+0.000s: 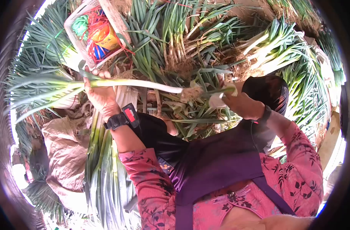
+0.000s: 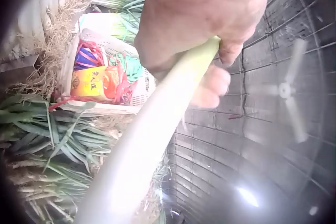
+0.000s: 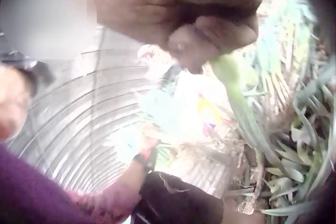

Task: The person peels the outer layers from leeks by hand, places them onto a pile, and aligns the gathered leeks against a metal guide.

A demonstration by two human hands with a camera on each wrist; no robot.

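My left hand (image 1: 101, 97) grips a long green onion (image 1: 144, 84) where its white stalk turns to green leaves. The onion lies nearly level, leaves to the left and its shaggy roots (image 1: 191, 93) pointing right. In the left wrist view the pale stalk (image 2: 149, 129) runs down from my curled fingers. Just beyond the roots, my right hand (image 1: 244, 105) pinches a loose green leaf (image 3: 241, 108), which hangs below the fingers in the right wrist view. Peeled leaves (image 1: 205, 111) lie heaped under the hands.
A white plastic basket (image 1: 77, 42) with coloured ties and a yellow packet (image 2: 88, 84) stands at the upper left. Bundled green onions (image 1: 175, 42) lie at the back, more (image 1: 301, 73) at the right. Cleaned stalks (image 1: 100, 153) rest beside the left thigh, near a tan sack (image 1: 63, 149).
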